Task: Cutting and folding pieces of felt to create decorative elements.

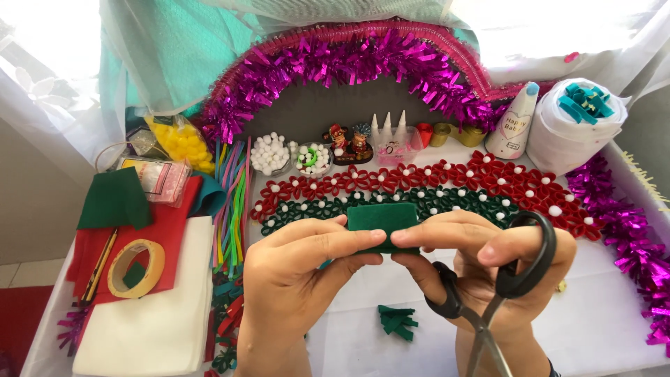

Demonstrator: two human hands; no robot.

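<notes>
Both hands pinch a folded green felt piece (382, 218) above the white table (600, 328); the left hand (296, 269) grips its left edge; the right hand (488, 265) grips its right edge with black scissors (499, 293) hooked on its fingers.

Green felt piece (382, 218), plain dark green, pinched by both hands. Scissors (497, 279) black handles, grey blades. Behind the felt piece: flower rows (447, 183), red above and dark green below, each dotted with white beads. Further behind: tinsel arch (349, 63) shiny magenta over a grey board. Below the felt piece: green scraps (396, 322). Left of it: tape roll (135, 268) tan-yellow on red felt (178, 241), white sheets (150, 328), sticks (234, 202) in mixed neon colours, pompoms (184, 145) yellow, balls (269, 153) white. Right: paper roll (574, 129) white with teal strips on top.
</notes>
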